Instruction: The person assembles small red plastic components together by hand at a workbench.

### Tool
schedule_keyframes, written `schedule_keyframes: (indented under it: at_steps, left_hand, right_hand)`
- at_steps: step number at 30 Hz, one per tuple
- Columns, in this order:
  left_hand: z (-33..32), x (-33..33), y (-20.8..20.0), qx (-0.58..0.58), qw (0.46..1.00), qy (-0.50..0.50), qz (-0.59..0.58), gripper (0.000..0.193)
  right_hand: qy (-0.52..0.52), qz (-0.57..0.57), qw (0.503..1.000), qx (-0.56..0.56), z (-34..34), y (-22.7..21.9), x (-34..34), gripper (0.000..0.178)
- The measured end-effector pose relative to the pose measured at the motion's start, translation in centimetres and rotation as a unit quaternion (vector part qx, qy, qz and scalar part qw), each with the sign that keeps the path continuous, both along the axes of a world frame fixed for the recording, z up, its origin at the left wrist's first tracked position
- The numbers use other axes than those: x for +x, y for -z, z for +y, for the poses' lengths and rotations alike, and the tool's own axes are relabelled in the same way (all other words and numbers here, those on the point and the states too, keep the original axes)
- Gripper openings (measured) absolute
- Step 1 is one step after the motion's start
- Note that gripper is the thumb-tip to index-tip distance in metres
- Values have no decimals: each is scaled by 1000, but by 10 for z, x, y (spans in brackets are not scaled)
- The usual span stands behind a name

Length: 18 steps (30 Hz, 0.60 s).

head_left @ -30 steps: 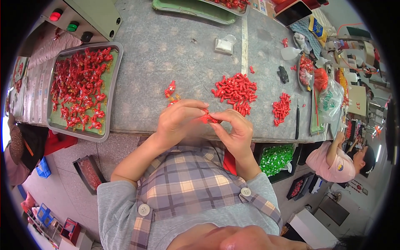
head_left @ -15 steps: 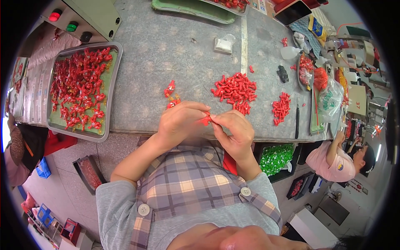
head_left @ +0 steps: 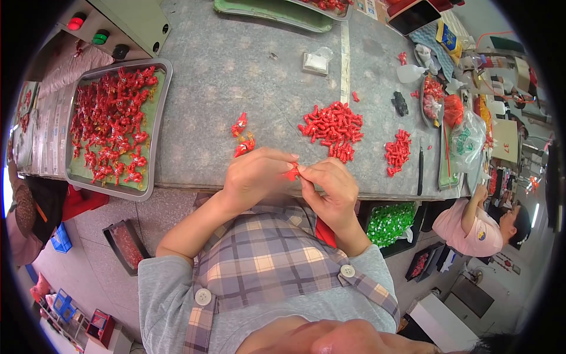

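Close to the table's front edge, my left hand point(head_left: 254, 177) and my right hand point(head_left: 333, 187) meet fingertip to fingertip. Between them is a small red plastic figure part point(head_left: 293, 171), pinched from both sides and mostly covered by the fingers. Just beyond my left hand lie two red figures, one farther off point(head_left: 239, 125) and one nearer point(head_left: 244, 145), the nearer showing yellow bits. A heap of small red plastic pieces point(head_left: 331, 127) spreads past my right hand. A smaller group of red pieces point(head_left: 398, 154) lies farther right.
At left stands a metal tray point(head_left: 168, 88) of red figures, below a control box point(head_left: 127, 23) with buttons. A black slim tool point(head_left: 420, 171), a dark lump point(head_left: 400, 104) and a small white box point(head_left: 316, 64) lie on the grey table. A person point(head_left: 474, 227) sits at right.
Both hands stay in nearly the same place, with only slight finger movement around the red part. The pieces on the table have not visibly moved.
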State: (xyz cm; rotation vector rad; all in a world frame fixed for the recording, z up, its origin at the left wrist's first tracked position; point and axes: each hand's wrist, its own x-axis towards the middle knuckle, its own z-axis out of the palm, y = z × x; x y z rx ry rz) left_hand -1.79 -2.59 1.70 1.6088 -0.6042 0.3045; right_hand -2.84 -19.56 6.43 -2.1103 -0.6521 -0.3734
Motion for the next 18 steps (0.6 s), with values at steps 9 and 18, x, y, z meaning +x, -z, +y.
schedule_keyframes:
  at_steps: [9, 18]
  left_hand:
    - [0, 0, -4, 15, 1000, 12, -3, 17]
    - [1, 0, -5, 26, 999, 25, 39, 20]
  right_hand:
    - [6, 21, 1000, -5, -2, -1, -2, 23]
    - [9, 61, 998, 8, -2, -1, -3, 21]
